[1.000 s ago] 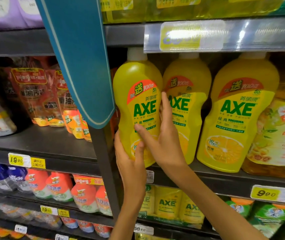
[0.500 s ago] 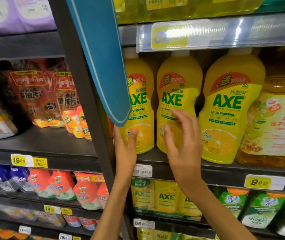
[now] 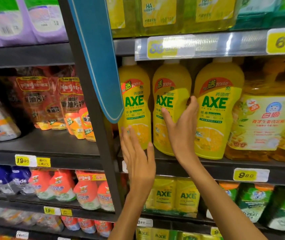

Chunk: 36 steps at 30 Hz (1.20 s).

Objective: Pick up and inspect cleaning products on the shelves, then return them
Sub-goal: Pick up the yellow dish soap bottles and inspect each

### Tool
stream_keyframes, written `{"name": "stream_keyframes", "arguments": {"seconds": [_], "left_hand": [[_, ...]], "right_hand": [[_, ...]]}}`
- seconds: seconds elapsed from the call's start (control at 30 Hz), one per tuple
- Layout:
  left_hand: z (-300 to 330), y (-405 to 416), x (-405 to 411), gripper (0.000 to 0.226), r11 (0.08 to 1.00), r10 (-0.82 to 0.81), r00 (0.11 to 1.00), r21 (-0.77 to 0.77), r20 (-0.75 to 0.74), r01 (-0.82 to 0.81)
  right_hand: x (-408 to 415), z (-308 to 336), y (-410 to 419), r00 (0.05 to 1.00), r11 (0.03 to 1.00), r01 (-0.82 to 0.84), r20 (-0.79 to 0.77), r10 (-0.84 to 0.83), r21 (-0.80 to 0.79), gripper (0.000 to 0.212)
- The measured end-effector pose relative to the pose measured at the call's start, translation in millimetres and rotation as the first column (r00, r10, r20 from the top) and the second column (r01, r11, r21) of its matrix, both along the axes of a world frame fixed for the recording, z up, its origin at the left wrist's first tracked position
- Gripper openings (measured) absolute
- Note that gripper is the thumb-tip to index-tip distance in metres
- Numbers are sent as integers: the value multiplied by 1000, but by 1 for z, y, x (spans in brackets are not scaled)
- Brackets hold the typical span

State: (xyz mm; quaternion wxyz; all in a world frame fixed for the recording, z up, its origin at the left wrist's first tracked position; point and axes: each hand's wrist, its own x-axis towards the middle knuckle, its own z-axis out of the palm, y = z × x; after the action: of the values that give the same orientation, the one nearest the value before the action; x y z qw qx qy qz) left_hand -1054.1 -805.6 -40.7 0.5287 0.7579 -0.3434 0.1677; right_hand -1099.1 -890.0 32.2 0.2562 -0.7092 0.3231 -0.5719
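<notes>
Nearest you, your left hand (image 3: 138, 158) is spread flat, fingers straight and fanned against the lower front of the leftmost AXE bottle (image 3: 135, 108). It grips nothing; a flat palm there reads as a steadying push, keeping the bottle seated back on the shelf (image 3: 173, 166) and upright against the dark upright post (image 3: 93, 108) beside it.

Just beyond, your right hand (image 3: 181, 129) wraps the middle AXE bottle (image 3: 170, 104): thumb laid across its label, fingers curling round its right side into the gap next to the third AXE bottle (image 3: 218, 108). That is a grasp at the waist, where the body narrows enough to close on, so I judge this is the next product you mean to lift. Its base appears to rest on the shelf, though your wrist hides part of that edge.

All three bottles stand upright in a row, labels forward, shoulder to shoulder, which leaves little room for fingers. The blue hanging sign (image 3: 96, 58) overlaps the leftmost bottle's edge. Farther right stands a large amber jug (image 3: 269, 122), and price tags (image 3: 250, 174) line the shelf fronts.
</notes>
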Motion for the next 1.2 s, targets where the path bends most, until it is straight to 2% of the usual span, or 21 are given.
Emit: {"name": "stream_keyframes", "arguments": {"seconds": [0.17,0.37,0.47,0.57,0.67,0.73,0.83,0.93,1.03,1.1,1.2], "left_hand": [[0,3,0,64,1000,-19,1000,25,11,19],[-5,15,-9,62,984,-175,984,-40,-24,174],[2,22,-21,71,922,-388,895,-100,-220,375],[11,35,-30,83,787,-615,667,-274,-420,553],[12,46,-38,67,701,-700,525,-330,-484,632],[13,52,-48,58,688,-718,503,-375,-482,622],[15,58,-57,57,682,-728,503,-416,-466,602],[13,63,-59,51,665,-742,493,-407,-455,626],[6,67,-64,43,658,-742,479,-373,-470,654],[0,68,-66,43,653,-744,465,-374,-480,659],[-9,67,-69,69,654,-737,443,-374,-511,657]], "right_hand": [[3,2,2,999,997,27,-29,-29,-72,83],[-16,3,-2,970,972,-231,90,227,36,75],[-38,5,4,922,930,-366,158,355,46,54],[-61,11,14,807,820,-560,304,506,123,40],[-79,13,19,685,661,-715,412,601,226,41],[-89,13,20,644,584,-762,426,636,280,44],[-100,19,15,590,474,-806,431,682,354,50],[-101,28,8,521,360,-849,497,694,387,57],[-99,34,6,390,214,-917,641,661,337,91],[-100,32,5,359,215,-932,656,663,293,88],[-104,25,10,415,295,-910,647,639,292,64]]}}
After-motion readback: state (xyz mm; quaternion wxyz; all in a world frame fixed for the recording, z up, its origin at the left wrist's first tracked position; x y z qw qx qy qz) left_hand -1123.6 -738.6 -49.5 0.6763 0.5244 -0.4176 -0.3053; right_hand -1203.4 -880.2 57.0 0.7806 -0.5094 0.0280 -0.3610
